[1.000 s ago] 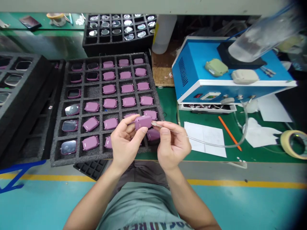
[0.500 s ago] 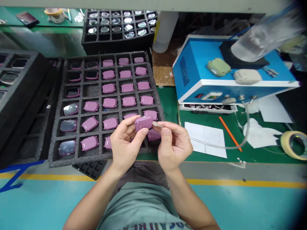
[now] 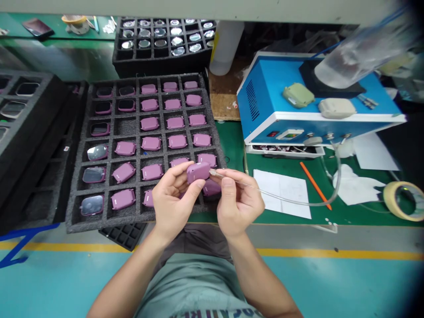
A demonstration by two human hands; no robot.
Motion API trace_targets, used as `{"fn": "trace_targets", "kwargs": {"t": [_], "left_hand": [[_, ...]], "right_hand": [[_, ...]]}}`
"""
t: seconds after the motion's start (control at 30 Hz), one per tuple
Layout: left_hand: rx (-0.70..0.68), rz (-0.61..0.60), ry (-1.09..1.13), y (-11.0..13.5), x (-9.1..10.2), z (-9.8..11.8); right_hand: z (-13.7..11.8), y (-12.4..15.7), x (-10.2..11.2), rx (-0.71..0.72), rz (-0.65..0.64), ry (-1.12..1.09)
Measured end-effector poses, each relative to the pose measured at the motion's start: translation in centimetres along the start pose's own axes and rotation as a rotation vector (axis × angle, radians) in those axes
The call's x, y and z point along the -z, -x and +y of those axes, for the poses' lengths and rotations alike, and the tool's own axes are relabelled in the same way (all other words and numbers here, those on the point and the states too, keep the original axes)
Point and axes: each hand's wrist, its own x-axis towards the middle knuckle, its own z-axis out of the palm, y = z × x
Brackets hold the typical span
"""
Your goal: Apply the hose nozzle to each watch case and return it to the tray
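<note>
Between the thumb and fingers of my left hand (image 3: 175, 198) is a purple watch case (image 3: 198, 172). My right hand (image 3: 239, 198) pinches the end of a clear thin tube (image 3: 285, 201), whose small tip (image 3: 213, 172) meets the right side of the case. Whether the tip goes into the case or only touches it, I cannot tell. Both hands are over the front right part of a dark foam tray (image 3: 126, 126). Purple watch cases (image 3: 151, 143) lie in most of its compartments, several in the left columns with dark screens showing.
The tube runs to a blue machine (image 3: 265, 88) at the right, with a green watch case (image 3: 298, 95) and a beige one (image 3: 337, 107) on top. White paper (image 3: 281, 192), an orange stick (image 3: 315, 185) and a tape roll (image 3: 404, 201) lie before it. More trays (image 3: 26, 145) stand left.
Both hands hold the watch case and tube tip in nearly the same place. The view has shifted slightly; nothing else visibly differs.
</note>
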Motion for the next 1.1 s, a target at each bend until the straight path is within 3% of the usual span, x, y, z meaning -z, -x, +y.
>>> {"fn": "trace_targets", "kwargs": {"t": [1.1], "left_hand": [[-0.059,0.061,-0.054,-0.36,0.06,0.45]], "right_hand": [[-0.17,-0.70,-0.40,0.005,-0.079,-0.111]]}}
